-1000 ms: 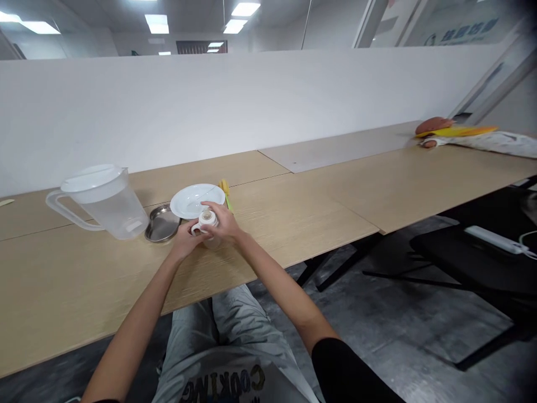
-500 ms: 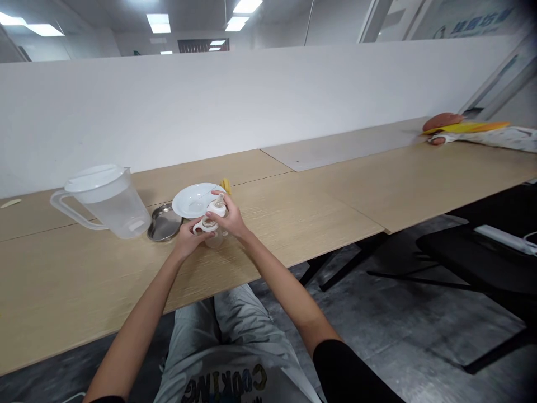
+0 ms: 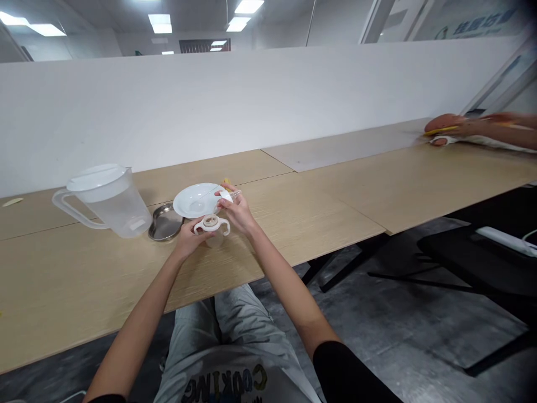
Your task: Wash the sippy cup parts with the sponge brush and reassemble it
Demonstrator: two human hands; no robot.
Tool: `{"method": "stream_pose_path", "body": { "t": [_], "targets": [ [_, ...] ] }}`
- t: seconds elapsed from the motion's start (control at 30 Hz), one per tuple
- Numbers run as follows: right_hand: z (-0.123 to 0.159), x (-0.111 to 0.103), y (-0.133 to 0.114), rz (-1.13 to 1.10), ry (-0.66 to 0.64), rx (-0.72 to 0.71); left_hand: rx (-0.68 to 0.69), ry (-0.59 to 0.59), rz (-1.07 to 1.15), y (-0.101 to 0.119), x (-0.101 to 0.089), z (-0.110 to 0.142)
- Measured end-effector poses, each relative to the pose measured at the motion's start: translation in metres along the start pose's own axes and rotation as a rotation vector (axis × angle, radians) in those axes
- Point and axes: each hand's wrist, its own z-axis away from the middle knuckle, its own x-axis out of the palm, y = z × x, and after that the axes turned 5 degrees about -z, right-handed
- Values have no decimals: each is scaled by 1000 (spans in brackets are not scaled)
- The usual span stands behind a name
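At the near edge of the wooden table, we show two hands working together over one baby bottle, held just in front of the body. The left hand is closed around the clear bottle, below its white two-handled collar, which keeps the open top facing upward; we cannot tell whether the base touches the table. The right hand pinches one white cap with a clear teat between fingers and thumb, apart from the bottle. Around them we count one white plate at 12 o'clock, one steel tray and one lidded plastic pitcher toward 9 o'clock, and one yellow brush, mostly hidden. Far off at 2 o'clock lies another person's blurred hand.
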Motion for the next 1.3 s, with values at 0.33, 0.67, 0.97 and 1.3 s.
{"method": "stream_pose_path", "body": {
  "t": [0.33, 0.67, 0.97, 1.3],
  "targets": [
    [-6, -8, -10, -173, 126, -68, -27, -1, -21, -1, 0, -1],
    [-12, -18, -3, -147, 230, -124, -37, 9, -17, 3, 2, 1],
    [-15, -24, -8, -184, 304, -187, -28, 9, -55, 1, 1, 0],
    [-15, -18, 2, -154, 307, -120, -28, 22, 8, 2, 2, 0]
  ]
}}
